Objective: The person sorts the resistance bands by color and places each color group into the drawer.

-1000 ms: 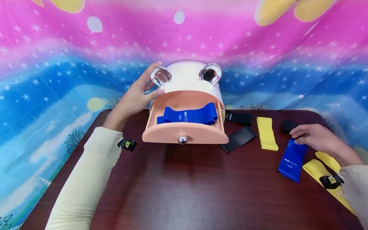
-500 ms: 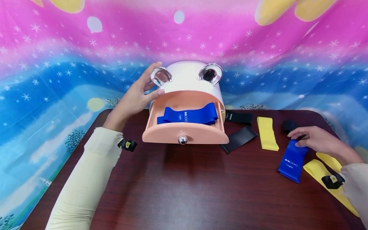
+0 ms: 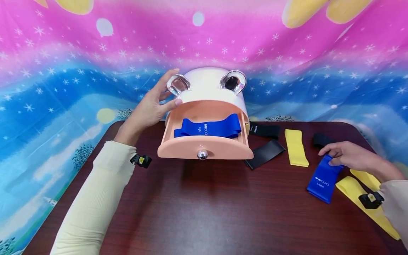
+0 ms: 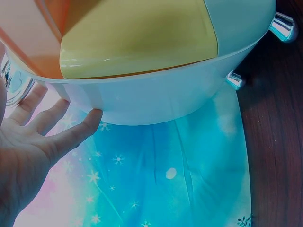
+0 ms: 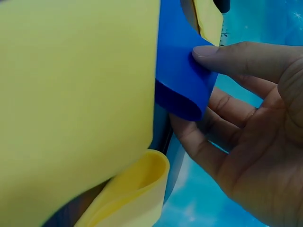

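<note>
A white storage box [image 3: 207, 85] with chrome-rimmed ears stands at the back of the table, its peach drawer [image 3: 178, 149] pulled out. One blue resistance band [image 3: 216, 126], printed "Light", lies folded in the drawer. My left hand [image 3: 151, 108] holds the box's upper left, thumb on the front edge and fingers behind the ear. On the right, my right hand [image 3: 355, 157] pinches the top end of another blue resistance band [image 3: 321, 182]. The right wrist view shows the thumb on its outer face and fingers behind its looped end.
Yellow bands [image 3: 360, 198] lie beneath the right wrist, and a single yellow band [image 3: 296, 148] lies farther left. Black bands [image 3: 266, 154] rest beside the box, with another black band [image 3: 320, 140] behind the right hand. A patterned cloth [image 3: 271, 46] hangs behind the table.
The right hand's fingers have shifted slightly on the blue band, and the band's lower end has moved slightly left. The left hand, box and drawer look unchanged.
</note>
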